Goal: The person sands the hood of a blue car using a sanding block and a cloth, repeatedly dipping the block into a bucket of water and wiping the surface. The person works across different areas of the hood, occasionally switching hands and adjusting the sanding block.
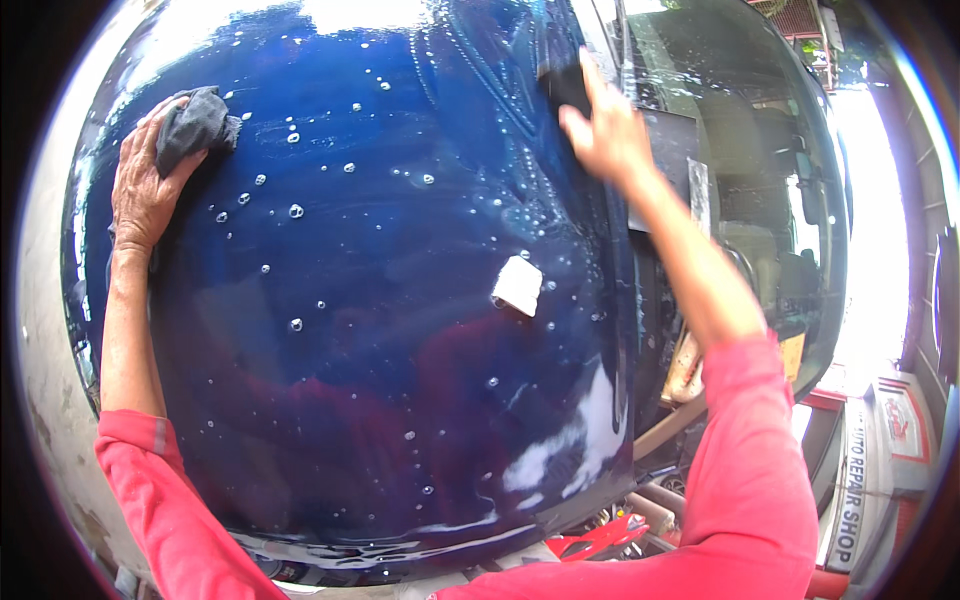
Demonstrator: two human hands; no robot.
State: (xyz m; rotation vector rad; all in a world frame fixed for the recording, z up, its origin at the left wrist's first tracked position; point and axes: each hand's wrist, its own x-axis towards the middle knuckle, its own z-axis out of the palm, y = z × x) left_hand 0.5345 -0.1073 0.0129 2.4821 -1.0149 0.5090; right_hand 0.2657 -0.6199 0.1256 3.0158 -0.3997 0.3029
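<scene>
A wet dark blue car hood point(380, 250) fills the middle, dotted with water beads. My left hand point(140, 190) rests at its upper left, closed on a bunched dark grey cloth point(200, 125). My right hand point(610, 140) reaches to the upper right of the hood, its fingers on a black flat pad point(558, 85) lying against the wet, streaked paint; the pad is partly hidden by the hand. A small white square pad point(518, 285) lies on the hood below and left of my right hand.
The windshield point(760, 190) lies to the right, beyond a black trim strip. Assorted items, including a red object point(595, 537), sit beside the hood's lower right. A sign board point(890, 430) and wall stand at the far right; pale ground point(50, 330) shows at the left.
</scene>
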